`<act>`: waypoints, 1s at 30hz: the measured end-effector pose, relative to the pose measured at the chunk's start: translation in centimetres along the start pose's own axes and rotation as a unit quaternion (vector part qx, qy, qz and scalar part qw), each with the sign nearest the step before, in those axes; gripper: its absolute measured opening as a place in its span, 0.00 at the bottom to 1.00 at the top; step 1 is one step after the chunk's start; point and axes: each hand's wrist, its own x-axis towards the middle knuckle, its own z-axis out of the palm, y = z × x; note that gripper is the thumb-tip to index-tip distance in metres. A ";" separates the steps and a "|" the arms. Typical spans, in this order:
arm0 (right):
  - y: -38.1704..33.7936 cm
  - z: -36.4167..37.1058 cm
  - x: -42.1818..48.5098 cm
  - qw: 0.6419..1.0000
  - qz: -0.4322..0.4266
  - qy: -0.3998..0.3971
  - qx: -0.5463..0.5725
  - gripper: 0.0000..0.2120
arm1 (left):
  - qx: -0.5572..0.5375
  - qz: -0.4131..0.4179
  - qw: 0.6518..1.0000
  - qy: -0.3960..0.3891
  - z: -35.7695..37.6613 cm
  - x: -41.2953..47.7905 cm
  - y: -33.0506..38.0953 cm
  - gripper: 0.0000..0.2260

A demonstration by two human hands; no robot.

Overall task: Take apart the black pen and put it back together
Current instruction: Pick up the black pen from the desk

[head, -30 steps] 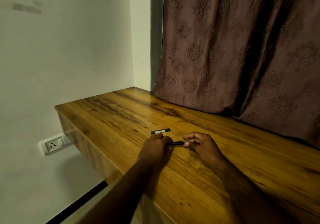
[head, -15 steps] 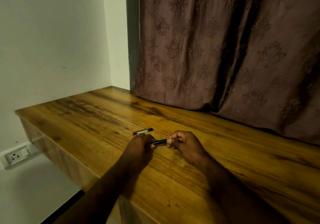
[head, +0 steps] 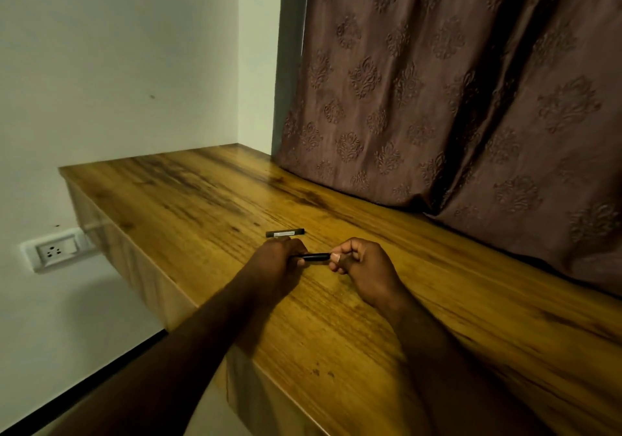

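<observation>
Two hands meet over the middle of the surface (head: 188, 200), about midway between its front and back edges. The black pen (head: 314, 257) bridges them. Its long axis lies left to right, roughly along the front edge, with one end buried in the left hand (head: 274, 262) and the other at the fingertips of the right hand (head: 365, 267). Both hands are closed on it: the left wraps its end in a loose fist, and the right nips its end between thumb and bent fingers (only a short black stretch shows between them). Neither hand is nearer, since each has an end, so any pull or twist must act along that left-right line.

A loose piece (head: 285, 233), dark with a pale band, lies flat on the surface just beyond the left hand, toward the back edge under the curtain (head: 437, 115). Its axis runs almost parallel to the held part. I judge the pen to be partly apart. Whether the held part is being separated or screwed back together I cannot tell. If the loose piece is wanted next, the left hand is the closer one and would meet it side-on.
</observation>
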 end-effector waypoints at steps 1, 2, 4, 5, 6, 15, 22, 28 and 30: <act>0.0 0.0 0.0 1.000 0.000 0.002 -0.001 0.04 | -0.004 0.003 1.000 0.001 -0.1 0.0 0.1 0.25; 0.0 0.0 0.0 1.000 0.001 0.003 0.000 0.05 | -0.006 0.007 1.000 -0.001 -0.2 -0.1 0.3 0.29; 0.0 -0.1 0.0 1.000 0.004 0.005 0.000 0.06 | -0.002 0.014 1.000 -0.009 -0.3 -0.1 0.5 0.35; 0.0 -0.1 0.0 1.000 0.004 0.005 0.001 0.06 | 0.002 0.016 1.000 -0.007 -0.3 0.0 0.6 0.34; 0.0 -0.2 0.0 1.000 0.005 0.003 0.003 0.06 | 0.006 0.018 1.000 -0.007 -0.3 0.0 0.6 0.34; 0.0 -1.2 0.0 0.996 0.014 0.061 0.061 0.05 | 0.042 -0.010 0.999 0.008 -0.2 0.1 0.3 0.17; 0.5 -0.8 0.1 0.984 -0.034 0.111 -0.132 0.13 | 0.076 -0.029 0.997 -0.016 0.0 0.4 -0.3 0.13; 0.8 -1.6 0.4 0.974 0.030 0.201 -0.096 0.11 | 0.079 -0.034 0.996 -0.026 -0.2 0.2 0.3 0.20; 0.9 -1.5 0.6 0.976 0.034 0.188 -0.106 0.09 | 0.080 -0.047 0.995 -0.027 -0.3 0.3 0.5 0.20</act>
